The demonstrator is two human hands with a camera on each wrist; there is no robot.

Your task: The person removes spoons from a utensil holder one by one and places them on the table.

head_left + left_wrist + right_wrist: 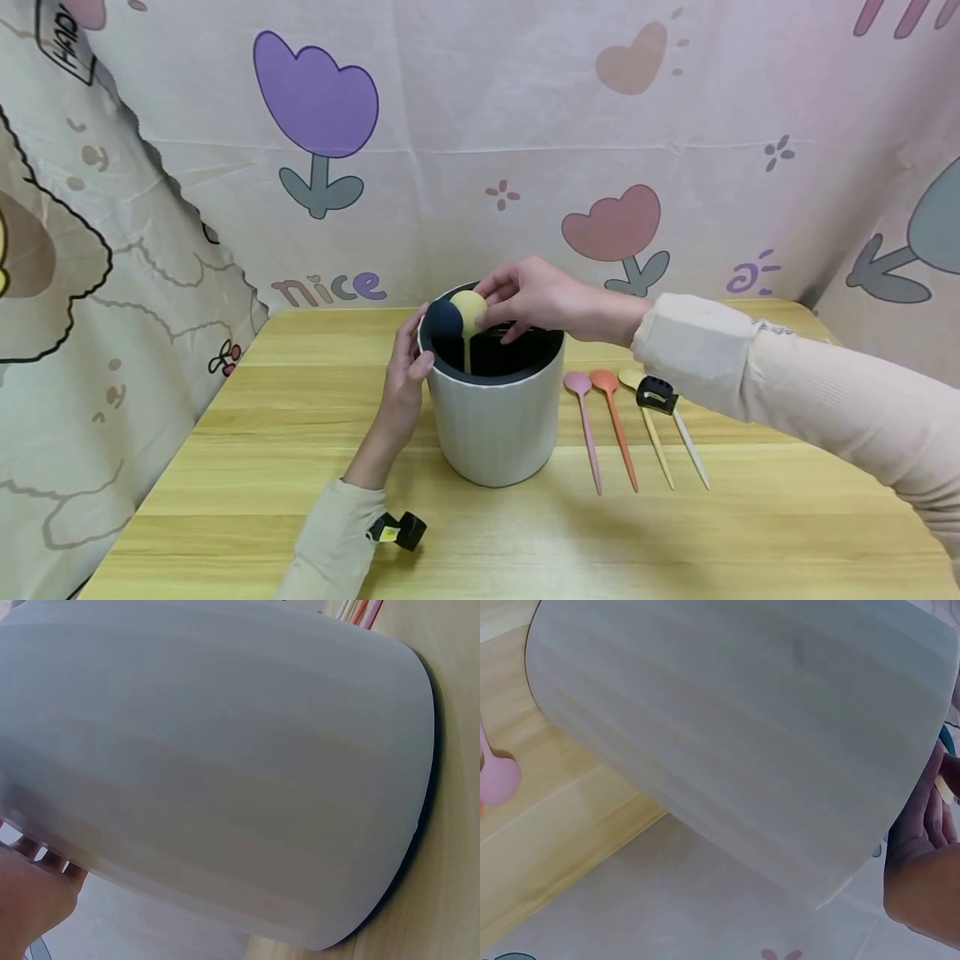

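Observation:
A white bin [495, 433] with a dark inner rim stands upright on the table. At its left side my left hand [405, 375] holds the wall, fingertips up near the rim and thumb toward the front; its fingers [52, 862] show against the wall in the left wrist view. Over the opening, my right hand [536, 296] pinches a yellow spoon [468, 310] near its round head. The spoon's handle points down into the bin, its lower end hidden. Beside it, a navy round spoon head [444, 319] leans at the rim.
Right of the bin lie a pink spoon [578, 383], an orange spoon [605, 381], a yellow spoon [656, 442] and a white spoon [690, 442], the last two partly covered by the black right wrist camera [656, 394]. A patterned cloth [465, 100] hangs behind the table [247, 467].

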